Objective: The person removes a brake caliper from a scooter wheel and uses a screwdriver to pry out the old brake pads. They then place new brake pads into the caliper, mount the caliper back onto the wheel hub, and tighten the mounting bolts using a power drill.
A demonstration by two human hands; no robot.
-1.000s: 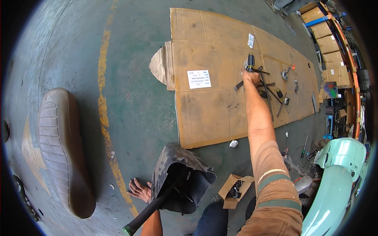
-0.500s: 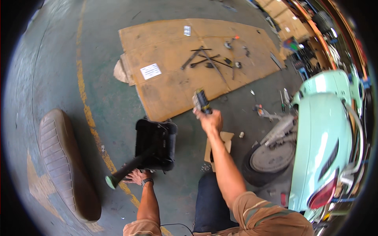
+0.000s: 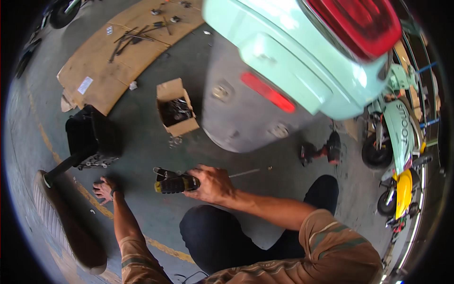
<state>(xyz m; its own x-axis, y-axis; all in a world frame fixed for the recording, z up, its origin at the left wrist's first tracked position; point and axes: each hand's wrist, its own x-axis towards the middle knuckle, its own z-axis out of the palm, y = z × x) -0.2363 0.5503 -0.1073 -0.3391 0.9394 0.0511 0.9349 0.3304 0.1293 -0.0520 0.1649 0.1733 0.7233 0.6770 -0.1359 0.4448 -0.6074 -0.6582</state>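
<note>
grey floor [image 3: 142, 151]; cardboard box [image 3: 184, 127] (metal parts [image 3: 178, 110] inside); right hand [image 3: 213, 183] around dark tool [image 3: 173, 184]; left hand [image 3: 106, 190] spread-fingered

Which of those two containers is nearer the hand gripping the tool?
The open-flapped cardboard box with loose parts inside; the black container sits farther from the right hand and its tool, nearer the left hand.

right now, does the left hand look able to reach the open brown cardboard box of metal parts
Probably yes: the left hand is spread on the greenish-grey floor, apparently holding nothing, and nothing seems to block its way to the open brown cardboard box.
</note>
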